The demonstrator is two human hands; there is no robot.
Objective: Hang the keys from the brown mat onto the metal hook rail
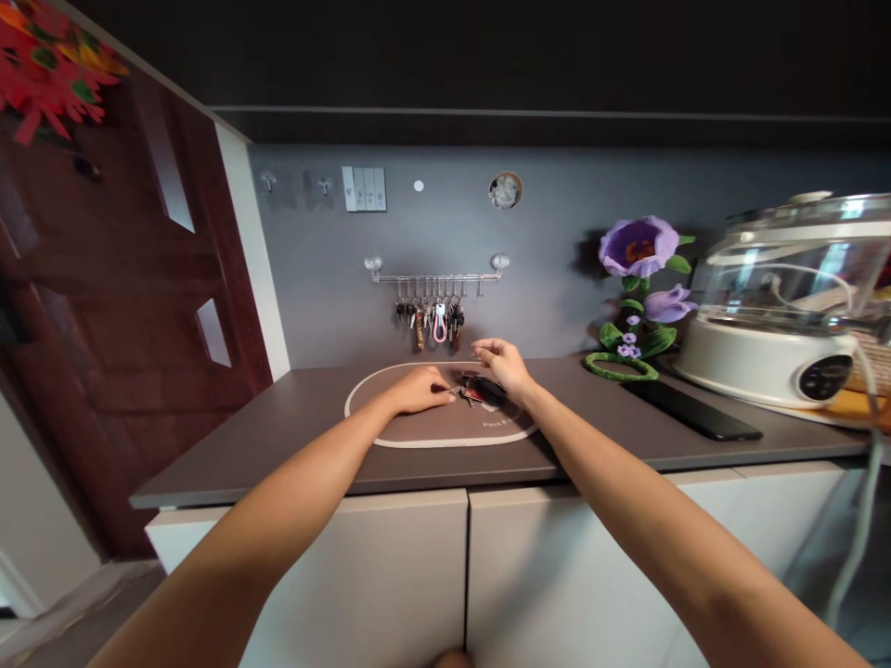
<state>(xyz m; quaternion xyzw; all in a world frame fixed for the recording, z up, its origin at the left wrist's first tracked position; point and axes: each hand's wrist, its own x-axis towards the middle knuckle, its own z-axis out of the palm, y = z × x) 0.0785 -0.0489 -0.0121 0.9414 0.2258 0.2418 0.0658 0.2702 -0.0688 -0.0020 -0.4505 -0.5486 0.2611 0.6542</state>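
Note:
A small bunch of keys (471,394) with a dark fob (487,391) and a red piece lies on the oval brown mat (424,430). My left hand (419,390) rests at the left side of the bunch, its fingertips closed on a key there. Just above and behind the pile is my right hand (507,366), fingers loosely bent and apart, with nothing visible in them. Behind both hands, more keys (419,325) hang in a row from the hooks of a clear wall rail (438,277). Among them hangs a pink loop (439,327).
On the right of the dark counter (278,436) stand purple artificial flowers (637,249), a black phone (696,408) and a white appliance with a clear body (762,362). Its cord (859,520) hangs over the front edge. A dark cabinet (445,56) overhangs; a red-brown door (139,306) is left.

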